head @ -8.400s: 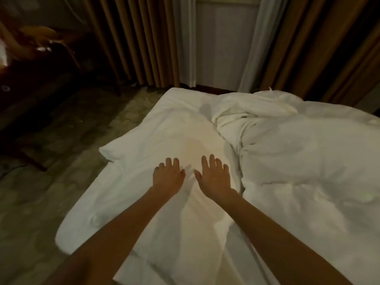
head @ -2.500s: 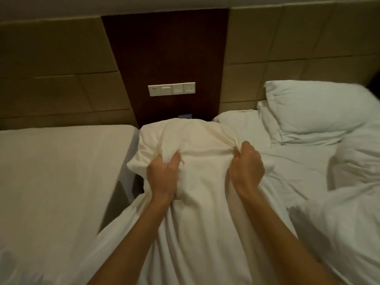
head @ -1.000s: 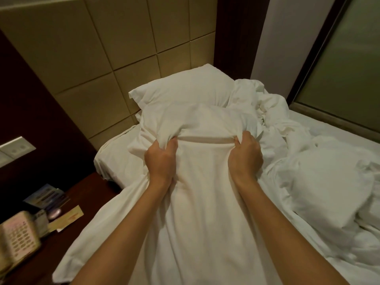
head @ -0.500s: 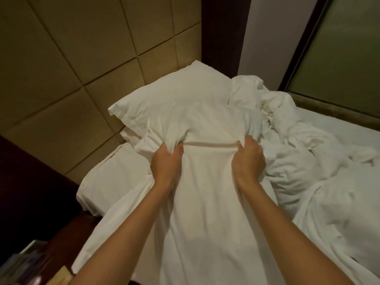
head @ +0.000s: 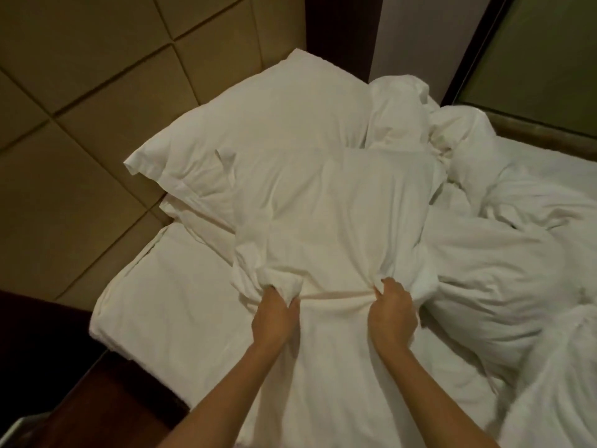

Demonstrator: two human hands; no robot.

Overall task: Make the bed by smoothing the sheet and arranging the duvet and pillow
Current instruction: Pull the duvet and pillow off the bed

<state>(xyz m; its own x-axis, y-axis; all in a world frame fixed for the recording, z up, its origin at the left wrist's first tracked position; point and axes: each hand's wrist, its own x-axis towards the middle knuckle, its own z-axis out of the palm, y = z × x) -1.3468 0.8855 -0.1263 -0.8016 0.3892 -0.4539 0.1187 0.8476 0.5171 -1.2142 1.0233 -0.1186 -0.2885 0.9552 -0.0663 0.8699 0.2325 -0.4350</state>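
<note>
Head | left hand (head: 274, 321), right hand (head: 392, 318) grip duvet (head: 329, 221)

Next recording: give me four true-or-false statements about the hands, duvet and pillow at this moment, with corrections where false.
1. Both the left hand and the right hand have a grip on the soft white duvet. True.
2. The plump white rectangular pillow lies on the floor. False: it rests at the bed's head against the tan padded headboard.
3. The white bedding to the right of the hands lies flat and smooth. False: it is heaped and crumpled.
4. A dark wooden nightstand stands beside the bed, lower left in view. True.
</note>
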